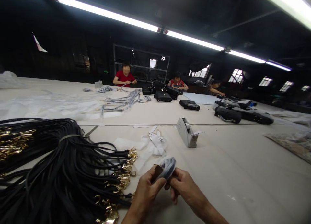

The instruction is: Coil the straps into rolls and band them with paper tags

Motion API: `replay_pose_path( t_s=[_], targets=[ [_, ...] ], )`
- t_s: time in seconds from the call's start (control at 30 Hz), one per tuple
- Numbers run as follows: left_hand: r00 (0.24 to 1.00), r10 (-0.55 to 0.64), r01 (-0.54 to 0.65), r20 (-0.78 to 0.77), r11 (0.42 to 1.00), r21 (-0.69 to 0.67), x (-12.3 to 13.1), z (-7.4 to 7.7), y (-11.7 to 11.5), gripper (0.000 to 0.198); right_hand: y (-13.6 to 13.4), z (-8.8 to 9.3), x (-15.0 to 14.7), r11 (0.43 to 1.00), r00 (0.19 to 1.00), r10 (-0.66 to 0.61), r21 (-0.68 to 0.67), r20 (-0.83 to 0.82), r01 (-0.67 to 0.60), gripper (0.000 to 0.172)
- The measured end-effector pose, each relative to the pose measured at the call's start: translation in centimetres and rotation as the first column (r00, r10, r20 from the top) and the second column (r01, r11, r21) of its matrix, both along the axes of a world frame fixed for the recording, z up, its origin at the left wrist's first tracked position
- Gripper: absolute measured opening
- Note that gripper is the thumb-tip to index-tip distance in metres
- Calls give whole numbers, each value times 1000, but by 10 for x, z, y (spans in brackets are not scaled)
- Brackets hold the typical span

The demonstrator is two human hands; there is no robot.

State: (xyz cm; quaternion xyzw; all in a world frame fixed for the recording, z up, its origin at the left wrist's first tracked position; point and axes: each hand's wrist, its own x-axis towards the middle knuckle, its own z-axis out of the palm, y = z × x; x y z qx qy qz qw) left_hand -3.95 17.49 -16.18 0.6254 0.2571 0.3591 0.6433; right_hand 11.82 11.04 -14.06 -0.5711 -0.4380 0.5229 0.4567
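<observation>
A coiled dark strap in a translucent whitish wrap (168,167) sits between my two hands above the table. My left hand (148,186) is closed on its left side, thumb along the lower edge, where a small brownish-gold piece shows by the fingers. On the other side, my right hand (183,186) pinches the bundle's lower right edge, its lower fingers curled beneath. To the left lies a big tied bunch of black straps (65,172) with gold clasps (125,172). Just beyond the hands are white paper strips (156,139) and a grey tape dispenser (187,133).
Wrapped straps (126,100) lie farther up the pale table (233,172), beside thin white wrapping sheets (48,104). Black bags (162,96) are piled at the far middle; more dark bags (243,113) lie right. Several people, one in a red shirt (124,78), work along the far edge.
</observation>
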Motion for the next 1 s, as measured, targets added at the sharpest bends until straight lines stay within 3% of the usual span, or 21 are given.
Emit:
replay_pose_path(
  t_s=[0.1, 0.17, 0.23, 0.3, 0.4, 0.47, 0.57, 0.63, 0.73, 0.8, 0.87, 1.0],
  targets=[
    [1000, 1, -1, 9, 1000, -21, -1, -1, 1, 26, -11, -11, 2, 995, 990, -97, -40, -103, 94, 58],
    [1000, -6, 7, 14, 997, -77, -1, -3, 3, 32, -23, -16, 5, 990, 982, -136, 4, -132, 138, 52],
    [1000, -9, 9, 4, 993, -115, -2, -4, 5, 33, -35, -19, 8, 984, 989, -131, 110, -68, 138, 40],
    [999, -34, 34, 3, 991, -128, -2, -4, 4, 33, -43, -20, 12, 972, 989, -76, 232, 127, 44, 29],
    [996, -90, 89, -7, 993, -76, -2, -2, 2, 31, -44, -18, 15, 921, 859, -50, 356, 510, -158, 33],
    [993, -93, 93, -72, 996, 10, 0, 1, -1, 27, -38, -13, 15, 874, 736, -95, 410, 670, -261, 26],
    [975, -21, 59, -223, 985, 164, 1, 3, -4, 18, -28, 0, 11, 818, 571, -223, 470, 790, -332, 21],
    [958, 23, 57, -284, 961, 270, 2, 2, -5, 17, -22, 8, 7, 806, 534, -287, 502, 795, -315, 19],
    [936, 45, 111, -349, 903, 415, 1, -4, -7, 23, -14, 14, 3, 877, 671, -225, 447, 707, -178, 12],
    [917, 65, 145, -394, 865, 481, 0, -9, -8, 24, -10, 14, 3, 945, 777, -172, 325, 606, -44, 10],
    [909, 87, 143, -408, 853, 502, 0, -14, -10, 26, -9, 13, 5, 975, 847, -152, 219, 509, 43, 15],
    [923, 133, 60, -362, 879, 474, 1, -16, -15, 35, -8, 12, 10, 987, 913, -94, 157, 397, 34, 22]
  ],
)
